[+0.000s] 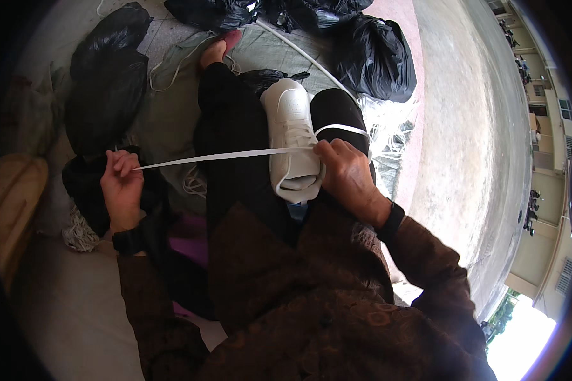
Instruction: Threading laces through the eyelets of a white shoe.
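Observation:
A white sneaker (pixel 290 117) rests between my thighs, its toe pointing away from me and its opening toward me. White lacing crosses its upper part. Stretched almost level to the left is a flat white shoelace (pixel 216 156), its far end pinched in my left hand (pixel 122 187), out beyond my left leg. My right hand (pixel 348 174) is closed on the lace at the shoe's right side, against the collar. Another white stretch of lace (pixel 343 128) loops over my right knee.
Black plastic bags (pixel 378 60) stand at the far right, with more black bags (pixel 111 82) at the left. Bundles of white laces (pixel 391 127) lie beside my right knee. A wooden board (pixel 16 209) is at the far left. Grey-green sheeting (pixel 171 114) covers the ground.

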The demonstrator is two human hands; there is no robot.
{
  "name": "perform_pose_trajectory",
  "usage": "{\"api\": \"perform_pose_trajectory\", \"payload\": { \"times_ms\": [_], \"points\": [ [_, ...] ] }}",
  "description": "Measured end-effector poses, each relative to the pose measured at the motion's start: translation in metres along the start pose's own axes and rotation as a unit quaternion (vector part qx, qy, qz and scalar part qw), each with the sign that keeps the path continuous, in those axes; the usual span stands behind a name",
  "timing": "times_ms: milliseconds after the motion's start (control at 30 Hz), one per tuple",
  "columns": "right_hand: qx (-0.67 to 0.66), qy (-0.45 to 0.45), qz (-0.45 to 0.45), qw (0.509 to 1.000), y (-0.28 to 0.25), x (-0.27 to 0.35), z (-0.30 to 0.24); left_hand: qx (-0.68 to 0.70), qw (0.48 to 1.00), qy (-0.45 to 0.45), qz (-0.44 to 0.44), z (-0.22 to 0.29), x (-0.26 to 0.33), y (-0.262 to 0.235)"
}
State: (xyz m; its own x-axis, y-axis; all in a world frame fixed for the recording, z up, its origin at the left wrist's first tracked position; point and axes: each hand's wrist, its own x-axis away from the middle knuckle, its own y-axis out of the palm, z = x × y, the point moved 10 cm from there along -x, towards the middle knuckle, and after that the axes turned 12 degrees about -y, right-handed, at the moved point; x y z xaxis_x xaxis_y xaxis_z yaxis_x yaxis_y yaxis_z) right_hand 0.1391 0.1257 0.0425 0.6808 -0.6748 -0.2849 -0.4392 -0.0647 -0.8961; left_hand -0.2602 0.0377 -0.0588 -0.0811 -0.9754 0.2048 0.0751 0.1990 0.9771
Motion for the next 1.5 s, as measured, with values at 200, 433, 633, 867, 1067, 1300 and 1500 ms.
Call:
{"api": "perform_pose_trajectory", "payload": {
  "times_ms": [200,433,633,867,1067,1300,1500],
  "points": [
    [0.170,-0.177,-0.312,0.918,0.053,-0.006,-0.016,-0.356,0.902,0.018,0.244,-0.121,-0.020,0.027],
    [-0.063,-0.221,-0.152,0.961,-0.008,0.001,-0.108,-0.537,0.798,-0.160,0.222,-0.237,-0.053,0.036],
    [-0.183,-0.083,-0.113,0.973,0.002,0.024,-0.068,-0.703,0.691,-0.121,0.118,-0.241,-0.082,0.053],
    [-0.196,-0.011,-0.106,0.975,0.016,0.038,-0.034,-0.734,0.655,-0.122,0.131,-0.240,-0.092,0.060],
    [-0.224,0.018,-0.066,0.972,0.010,0.033,-0.029,-0.708,0.641,-0.237,0.178,-0.258,-0.098,0.051],
    [-0.148,0.025,-0.051,0.987,0.017,0.022,-0.019,-0.859,0.500,0.053,0.093,-0.257,-0.081,0.086],
    [-0.157,-0.008,-0.027,0.987,0.036,-0.010,-0.005,-0.874,0.454,0.171,0.008,-0.261,-0.063,0.118]
  ]
}}
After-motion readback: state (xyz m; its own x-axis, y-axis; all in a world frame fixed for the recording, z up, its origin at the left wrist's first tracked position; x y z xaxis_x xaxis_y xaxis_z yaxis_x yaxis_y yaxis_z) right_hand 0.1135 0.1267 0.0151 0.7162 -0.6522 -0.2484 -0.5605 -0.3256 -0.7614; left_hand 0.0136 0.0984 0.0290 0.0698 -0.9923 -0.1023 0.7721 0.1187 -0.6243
